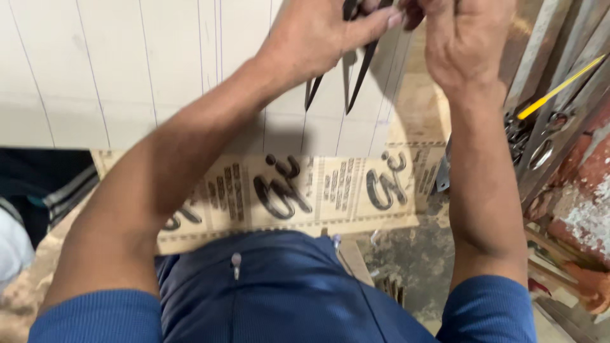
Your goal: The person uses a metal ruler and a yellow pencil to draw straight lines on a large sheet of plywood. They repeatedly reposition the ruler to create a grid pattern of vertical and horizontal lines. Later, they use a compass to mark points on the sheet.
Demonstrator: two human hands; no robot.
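My left hand (311, 38) and my right hand (467, 38) meet at the top of the view. Both grip the upper end of a dark metal divider (359, 76), whose two pointed legs hang down, tips apart, just above a white sheet (127, 70) ruled with thin pencil lines. The tool's top is cut off by the frame edge. Whether the tips touch the sheet I cannot tell.
The white sheet lies on a brown printed cardboard (330, 190) with large dark lettering. To the right lean metal strips (559, 76), a yellow pencil-like rod (559, 89) and metal rings (540, 152). A rough reddish wall (584, 209) is at far right. My blue shirt (286, 298) fills the bottom.
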